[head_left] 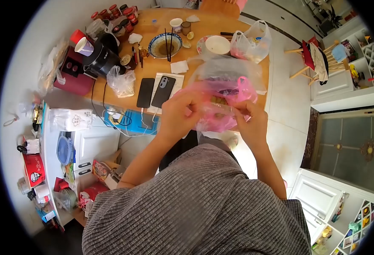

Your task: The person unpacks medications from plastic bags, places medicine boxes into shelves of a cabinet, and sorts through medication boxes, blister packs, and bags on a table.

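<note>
Both hands are at the near edge of the wooden table, over a pink plastic bag (221, 121). My left hand (180, 114) is closed on the left side of the bag's opening, its fingers slightly blurred. My right hand (251, 123) pinches the right side of the opening. Between them the bag gapes, and something yellowish-brown inside is too unclear to name. A clear plastic bag (233, 70) lies just behind the pink one. Left of my left hand are a grey phone (163, 91) and a black phone (146, 92), with white cables attached.
On the table (153, 25) stand a patterned bowl (165, 46) with chopsticks, a white bowl (217, 44), a filled white bag (251, 42), a black appliance (102, 59) and several red-lidded jars. A chair (316, 63) stands at the right.
</note>
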Available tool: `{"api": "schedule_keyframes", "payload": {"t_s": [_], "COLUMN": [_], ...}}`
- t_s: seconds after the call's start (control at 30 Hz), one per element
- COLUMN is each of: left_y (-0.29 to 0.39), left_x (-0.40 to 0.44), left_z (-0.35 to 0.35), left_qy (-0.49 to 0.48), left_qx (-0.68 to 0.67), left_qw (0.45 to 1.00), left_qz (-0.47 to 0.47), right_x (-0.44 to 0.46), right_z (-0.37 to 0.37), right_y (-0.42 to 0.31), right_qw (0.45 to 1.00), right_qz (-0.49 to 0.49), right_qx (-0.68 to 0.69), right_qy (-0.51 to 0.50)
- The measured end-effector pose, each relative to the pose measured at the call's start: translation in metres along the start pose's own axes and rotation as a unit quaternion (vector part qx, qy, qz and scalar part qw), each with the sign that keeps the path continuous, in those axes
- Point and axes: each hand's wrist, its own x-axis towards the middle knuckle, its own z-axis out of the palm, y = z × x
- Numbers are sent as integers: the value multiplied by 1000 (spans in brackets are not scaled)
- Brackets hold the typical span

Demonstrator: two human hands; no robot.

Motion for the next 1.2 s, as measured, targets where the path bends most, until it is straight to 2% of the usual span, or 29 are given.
{"api": "schedule_keyframes", "payload": {"t_s": [0.03, 0.13, 0.23, 0.33, 0.43, 0.53, 0.6, 0.63, 0.7, 0.77, 0.8, 0.9, 0.93, 1.03, 1.2], "left_y": [-2, -20, -25, -30, -23, -38, -44, -46, -48, -36, -36, -45, -36, -38, -39], "left_x": [0, -4, -8, -11, -5, -8, -11, -10, -10, 3, 5, 12, 14, 8, 3], "left_z": [2, 10, 0, 0, -1, -11, -15, -17, -25, -33, -35, -23, -20, -2, 11], "left_qy": [62, 132, 119, 71, 106, 115, 156, 178, 165, 175, 126, -72, -121, -196, -245], "left_qx": [69, 124, 164, 34, -85, -32, -33, -35, -97, -160, -148, -167, -162, -223, -217], "left_qw": [994, 972, 965, 996, 990, 993, 987, 983, 981, 969, 976, 981, 975, 947, 935], "left_qz": [63, 149, 165, 48, -25, -7, -1, 0, -44, -76, -99, -65, -94, -122, -135], "right_x": [-1, -4, -3, -4, -2, -10, -9, -5, -6, -4, -4, -4, -2, -1, 0], "right_z": [1, 4, 3, 3, 4, 6, 8, 5, 2, 0, -2, -3, -3, 0, 4], "right_y": [0, 4, 4, 0, 3, 8, 15, 16, 15, 16, 19, 16, 15, 14, 10], "right_qw": [1000, 1000, 999, 999, 999, 998, 995, 995, 992, 990, 991, 992, 992, 985, 988], "right_qz": [-1, 9, 31, 37, 25, 10, -11, -42, -93, -90, -86, -90, -94, -153, -134], "right_qx": [-14, -25, 10, 5, -9, 1, 35, 11, -32, -58, -64, -56, -51, -67, -69], "right_qy": [4, 11, 4, -4, 26, 64, 91, 91, 80, 87, 84, 69, 66, 52, 46]}}
